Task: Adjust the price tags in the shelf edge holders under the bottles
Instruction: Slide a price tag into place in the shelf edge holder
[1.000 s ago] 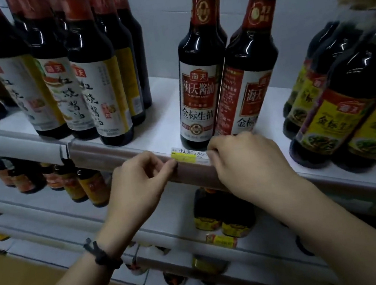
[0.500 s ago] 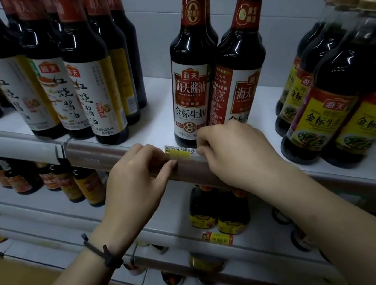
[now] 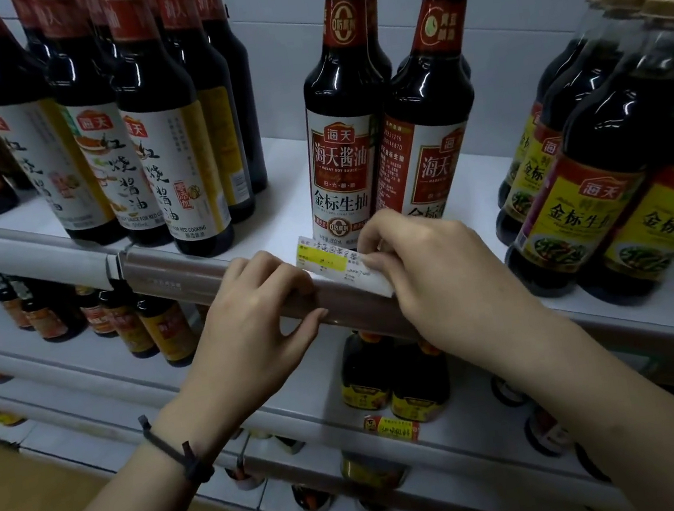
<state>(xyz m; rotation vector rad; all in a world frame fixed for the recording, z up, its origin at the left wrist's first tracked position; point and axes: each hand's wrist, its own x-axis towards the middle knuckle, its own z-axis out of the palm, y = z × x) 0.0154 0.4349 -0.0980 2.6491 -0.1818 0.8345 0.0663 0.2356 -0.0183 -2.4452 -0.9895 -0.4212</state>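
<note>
I have the price tag [image 3: 338,264] pinched at its right end in my right hand [image 3: 437,271], most of it standing above the brown shelf edge holder [image 3: 360,308] at the shelf's front edge, just below the soy sauce bottle [image 3: 345,124]. My left hand [image 3: 251,332] is curled over the holder beside the tag, fingertips pressing the strip. I judge this tag only half seated; it is not yet pushed down flush.

price tag [image 3: 338,264]: pinched by right hand [image 3: 437,273], sticking up from holder [image 3: 359,304]
left hand [image 3: 258,322]: gripping holder, left of tag
</note>
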